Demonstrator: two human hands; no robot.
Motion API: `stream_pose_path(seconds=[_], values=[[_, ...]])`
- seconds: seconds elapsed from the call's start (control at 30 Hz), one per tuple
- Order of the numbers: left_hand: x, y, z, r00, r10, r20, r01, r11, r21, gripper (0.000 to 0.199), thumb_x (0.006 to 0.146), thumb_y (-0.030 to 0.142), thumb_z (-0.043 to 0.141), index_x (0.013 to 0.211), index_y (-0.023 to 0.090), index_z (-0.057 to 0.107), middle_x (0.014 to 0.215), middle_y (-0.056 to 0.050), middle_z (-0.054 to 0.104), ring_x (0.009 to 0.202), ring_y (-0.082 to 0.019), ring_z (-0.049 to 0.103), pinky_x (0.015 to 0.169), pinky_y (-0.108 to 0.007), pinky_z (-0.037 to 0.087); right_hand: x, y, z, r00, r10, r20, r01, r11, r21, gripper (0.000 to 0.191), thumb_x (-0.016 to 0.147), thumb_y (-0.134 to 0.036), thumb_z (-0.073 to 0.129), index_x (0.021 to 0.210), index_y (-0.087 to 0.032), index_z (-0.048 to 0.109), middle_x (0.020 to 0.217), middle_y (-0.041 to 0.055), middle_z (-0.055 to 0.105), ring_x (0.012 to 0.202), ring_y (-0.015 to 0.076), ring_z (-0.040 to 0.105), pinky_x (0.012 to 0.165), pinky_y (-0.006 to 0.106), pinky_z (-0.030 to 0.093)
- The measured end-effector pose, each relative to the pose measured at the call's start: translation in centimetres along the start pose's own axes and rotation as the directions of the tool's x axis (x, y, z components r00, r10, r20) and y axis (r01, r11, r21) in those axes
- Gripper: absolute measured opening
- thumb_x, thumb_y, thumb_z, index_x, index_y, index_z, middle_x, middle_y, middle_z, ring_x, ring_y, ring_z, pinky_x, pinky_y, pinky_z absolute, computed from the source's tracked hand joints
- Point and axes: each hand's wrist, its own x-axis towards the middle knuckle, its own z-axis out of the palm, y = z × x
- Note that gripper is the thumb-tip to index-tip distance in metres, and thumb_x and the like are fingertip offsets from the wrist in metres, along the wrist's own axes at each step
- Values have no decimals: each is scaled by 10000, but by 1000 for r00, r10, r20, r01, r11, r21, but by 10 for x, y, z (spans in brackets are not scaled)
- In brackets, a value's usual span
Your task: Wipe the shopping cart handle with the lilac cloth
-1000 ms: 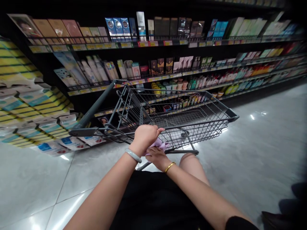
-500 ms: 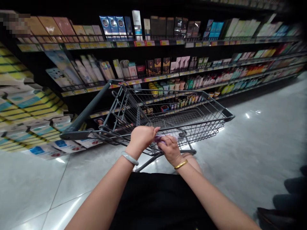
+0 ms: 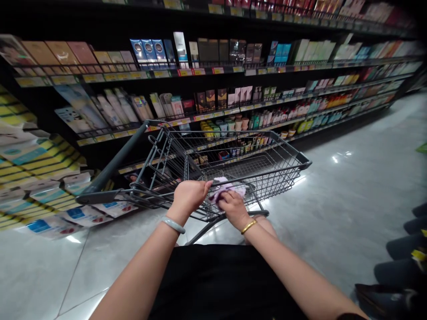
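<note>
A grey wire shopping cart (image 3: pixel 267 173) stands side-on before me, its handle toward the left. My left hand (image 3: pixel 191 196) is closed around the near top rail of its basket. Just to the right, my right hand (image 3: pixel 234 209) presses a pale purple cloth (image 3: pixel 238 187) to the basket's near side, fingers curled over it. The cloth spreads out above and beside the fingers, touching the wires. A pale bangle (image 3: pixel 173 225) circles my left wrist and a gold bracelet (image 3: pixel 248 226) my right.
Store shelves (image 3: pixel 150 74) with boxes, bottles and tubes run behind the cart. Stacked yellow-and-white packages (image 3: pixel 43 164) stand close on the left. Grey tiled floor (image 3: pixel 333 213) stretches to the right, with dark rounded objects (image 3: pixel 400 266) at the lower right edge.
The view has tilted up and shifted slightly, so the cart sits a little lower and further left. The purple cloth, bunched under my right hand before, now shows more spread out.
</note>
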Motion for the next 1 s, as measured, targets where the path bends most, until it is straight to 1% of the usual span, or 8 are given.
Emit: stream_pose_path(seconds=[0.1,0.2,0.27,0.47,0.63,0.8,0.9,1.0], values=[[0,-8,-1,1000,3,15,-3,1000,-3,735,957,534,114,771,171,726,720,-139,705,719,-271,677,603,-313,426,-3,-6,-7,999,10,-38,-10,1000,5,141,889,-192,606,922,-275,715,1073,35,619,1037,206,474,932,358,412],[0,-17,2,998,13,54,-14,1000,12,630,948,474,221,785,149,735,740,-162,705,738,-284,678,614,-328,435,18,-18,-24,990,-21,-142,21,1000,-2,227,900,-191,589,1035,-338,697,1152,19,599,1152,218,437,1033,396,351],[-1,-21,3,997,19,77,-22,999,35,533,919,419,309,770,135,735,749,-172,705,734,-297,678,610,-335,435,37,-25,-30,991,-58,-124,56,998,-21,304,911,-197,572,1154,-364,646,1236,9,574,1218,221,413,1075,408,318],[-3,-30,-3,999,28,31,-28,999,17,607,954,443,199,816,189,732,763,-130,723,720,-266,685,600,-308,422,35,-11,-12,996,-75,-45,73,996,-58,424,919,-142,535,1291,-343,557,1416,7,473,1345,210,333,1111,415,313],[-7,-38,-8,999,15,46,-15,1000,14,711,954,530,122,784,203,730,741,-118,722,716,-245,682,586,-282,405,40,-6,-22,994,-57,-92,57,998,-8,287,922,-159,539,1139,-299,665,1328,25,559,1269,209,420,1073,414,354],[-17,-46,-12,998,12,58,-14,1000,25,718,951,537,107,807,205,727,782,-122,731,750,-233,679,588,-269,387,69,-26,-34,995,-96,10,96,995,-12,332,936,-181,498,1235,-288,596,1335,32,544,1232,242,427,1089,487,288],[-24,-55,-14,996,-10,89,8,1000,22,723,945,553,105,788,205,719,780,-117,728,754,-222,675,594,-260,380,60,-19,-41,991,-122,55,124,992,-28,355,931,-177,489,1250,-300,581,1303,27,562,1146,238,463,1060,471,302],[-30,-66,-15,994,-20,108,15,999,47,739,944,552,91,746,201,710,750,-116,718,723,-223,669,583,-263,377,38,-3,-52,999,7,46,-4,999,-54,408,879,-128,509,1251,-277,582,1245,53,582,1079,240,476,1026,449,311]])
